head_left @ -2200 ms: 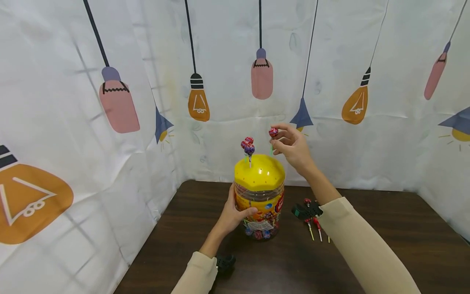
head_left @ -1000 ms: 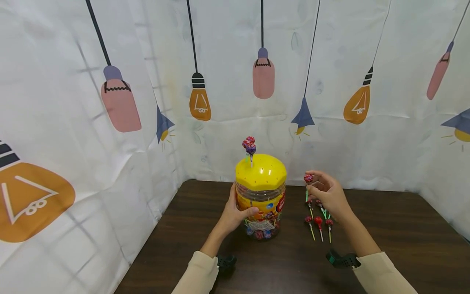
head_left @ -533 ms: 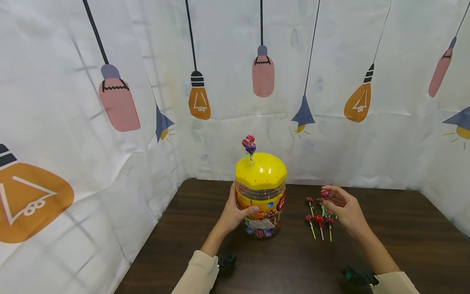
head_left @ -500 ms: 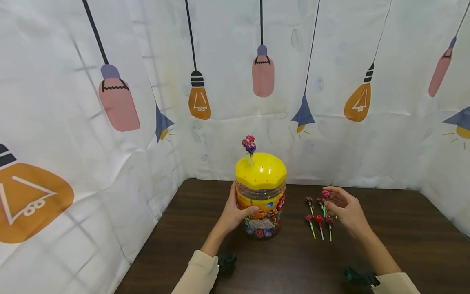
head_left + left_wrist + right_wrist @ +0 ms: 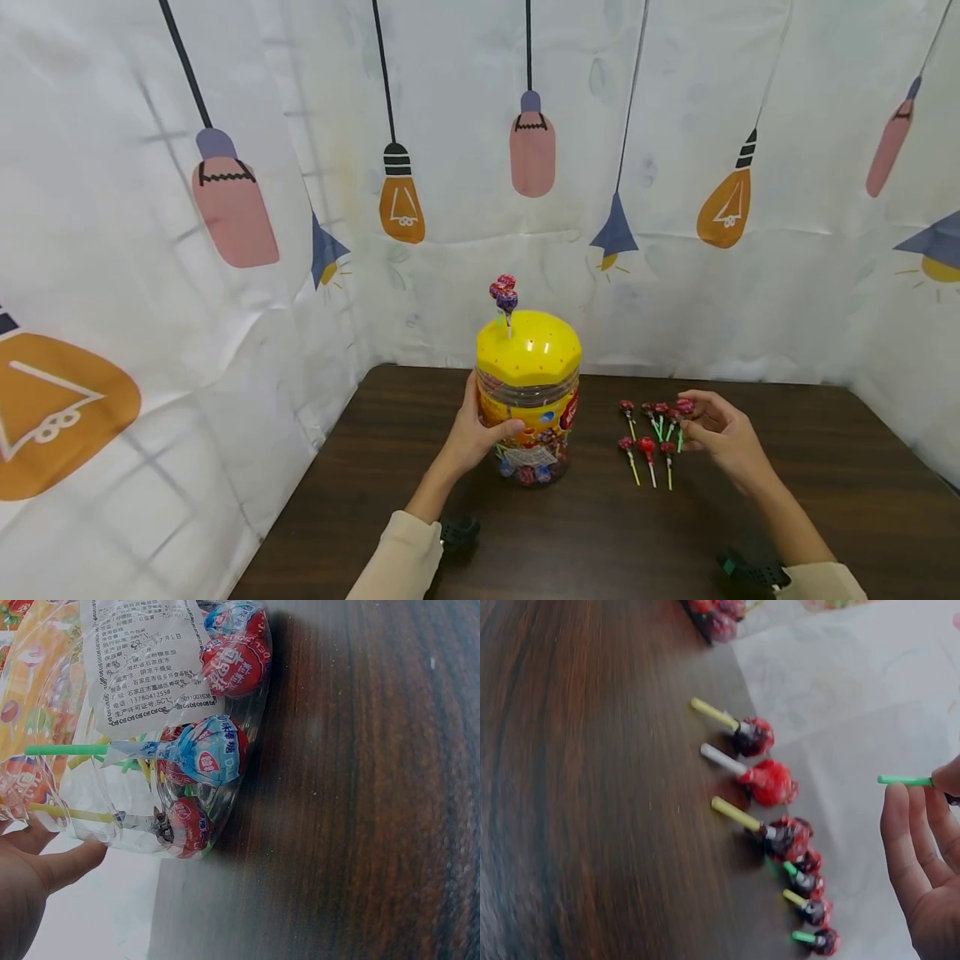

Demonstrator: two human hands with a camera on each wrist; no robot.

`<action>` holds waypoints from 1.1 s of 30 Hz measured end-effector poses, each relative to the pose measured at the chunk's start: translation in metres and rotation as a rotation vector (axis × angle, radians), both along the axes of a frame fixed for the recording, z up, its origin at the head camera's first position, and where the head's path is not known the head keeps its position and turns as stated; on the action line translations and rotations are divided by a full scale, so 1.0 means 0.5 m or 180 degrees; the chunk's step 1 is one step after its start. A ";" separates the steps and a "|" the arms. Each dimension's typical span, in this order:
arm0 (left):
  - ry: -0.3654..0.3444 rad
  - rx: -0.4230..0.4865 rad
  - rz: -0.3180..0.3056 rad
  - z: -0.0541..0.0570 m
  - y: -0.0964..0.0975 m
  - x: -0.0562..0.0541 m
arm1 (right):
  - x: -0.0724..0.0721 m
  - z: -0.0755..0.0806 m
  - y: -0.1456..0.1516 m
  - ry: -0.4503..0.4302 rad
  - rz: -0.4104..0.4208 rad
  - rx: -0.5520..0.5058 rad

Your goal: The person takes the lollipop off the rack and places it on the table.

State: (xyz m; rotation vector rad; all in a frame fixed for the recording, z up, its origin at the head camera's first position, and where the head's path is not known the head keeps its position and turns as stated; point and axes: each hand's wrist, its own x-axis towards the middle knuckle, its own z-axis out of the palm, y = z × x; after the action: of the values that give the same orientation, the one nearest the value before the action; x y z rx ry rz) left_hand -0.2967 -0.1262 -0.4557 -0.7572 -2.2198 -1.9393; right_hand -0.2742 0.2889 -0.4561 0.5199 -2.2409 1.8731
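A clear plastic candy jar (image 5: 528, 417) with a yellow domed lid (image 5: 534, 350) stands upright on the table. My left hand (image 5: 476, 433) grips its left side, thumb across the label. Lollipops (image 5: 506, 293) with red and purple wrappers stick up from the lid's left part. To the right, my right hand (image 5: 723, 437) pinches a red-wrapped lollipop (image 5: 684, 406); its green stick (image 5: 904, 781) shows in the right wrist view. That hand is beside the back row of lollipops (image 5: 649, 409) on the table. A front row of three includes a bright red lollipop (image 5: 647, 447).
The dark wooden table (image 5: 600, 533) ends at a white curtain (image 5: 450, 317) printed with hanging lamps. More wrapped lollipops (image 5: 214, 754) lie inside the jar's bottom, behind its clear wall. A black wrist strap (image 5: 753, 571) is on each arm.
My right hand has carried the lollipop from beside the lid down and rightward to the right end of the back row. My left hand has kept its hold on the jar.
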 end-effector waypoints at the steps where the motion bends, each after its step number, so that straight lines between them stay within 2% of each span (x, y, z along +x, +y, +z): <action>1: 0.0000 -0.0001 0.0000 0.000 0.000 0.000 | 0.000 -0.002 0.004 -0.0015 0.0010 -0.0003; 8: -0.0024 -0.0021 0.0020 0.003 -0.001 0.002 | -0.005 -0.017 0.026 -0.0098 0.0000 0.0246; 17: -0.0006 -0.0021 0.0013 0.005 0.000 0.001 | -0.013 -0.040 0.051 -0.0520 0.0028 0.0610; 28: 0.0070 0.0005 -0.0028 0.004 0.001 0.003 | -0.016 -0.044 0.048 -0.0967 0.0184 0.0845; 33: 0.0074 0.0027 -0.0043 0.006 0.002 0.003 | -0.016 -0.045 0.048 -0.1042 0.0213 0.0893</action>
State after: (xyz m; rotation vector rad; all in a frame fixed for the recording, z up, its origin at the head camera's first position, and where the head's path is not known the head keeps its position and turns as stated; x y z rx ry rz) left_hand -0.2950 -0.1253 -0.4527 -0.7916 -2.1976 -1.9344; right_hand -0.2822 0.3129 -0.4788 0.3498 -2.7551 1.7934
